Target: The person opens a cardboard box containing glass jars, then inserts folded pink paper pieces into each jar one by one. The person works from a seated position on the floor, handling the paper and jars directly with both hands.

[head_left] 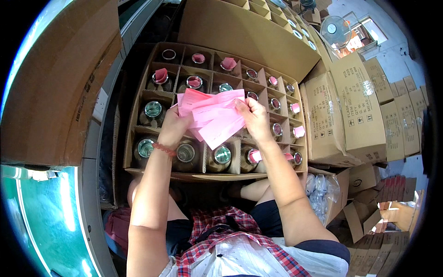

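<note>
Several pink paper slips (217, 113) are fanned out between my two hands, above an open divided carton. My left hand (175, 125) is closed on their left edge, and a beaded red bracelet circles that wrist. My right hand (253, 115) pinches the slips at their right side. Below, the carton (194, 176) holds glass bottles or flasks in cardboard cells. Some, like the jar at the back left (160, 76), have a rolled pink slip in the mouth. Others, such as the jar at the near left (186, 152), show a bare open mouth. The slips hide a few cells.
A second divided carton (258, 37) stands behind. Stacked brown cartons (353, 108) fill the right side, with a fan (335, 31) beyond. A large brown box (55, 83) and a green surface (50, 221) are at left. Clear plastic bags (318, 196) lie near right.
</note>
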Available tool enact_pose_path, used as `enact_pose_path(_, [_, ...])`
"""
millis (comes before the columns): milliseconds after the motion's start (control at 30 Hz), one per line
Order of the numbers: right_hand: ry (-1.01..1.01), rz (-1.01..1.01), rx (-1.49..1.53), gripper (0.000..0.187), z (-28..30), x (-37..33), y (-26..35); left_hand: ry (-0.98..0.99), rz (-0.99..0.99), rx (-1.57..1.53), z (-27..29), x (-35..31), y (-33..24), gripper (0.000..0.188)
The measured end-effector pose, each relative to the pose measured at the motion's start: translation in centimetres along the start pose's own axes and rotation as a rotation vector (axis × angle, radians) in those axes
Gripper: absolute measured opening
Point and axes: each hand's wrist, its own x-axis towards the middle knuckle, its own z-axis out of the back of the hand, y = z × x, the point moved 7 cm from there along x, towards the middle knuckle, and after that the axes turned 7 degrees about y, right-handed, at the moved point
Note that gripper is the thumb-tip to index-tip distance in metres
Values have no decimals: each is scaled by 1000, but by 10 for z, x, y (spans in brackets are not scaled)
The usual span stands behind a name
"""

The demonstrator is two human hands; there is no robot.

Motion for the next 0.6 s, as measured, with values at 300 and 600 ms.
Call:
enact_pose_path(300, [255, -140, 302, 26, -3, -9, -20, -281, -15, -76, 29, -1, -9, 22])
enact_pose_path(600, [160, -74, -41, 18, 57, 28, -11, -588, -132, -114, 59, -12, -21, 26])
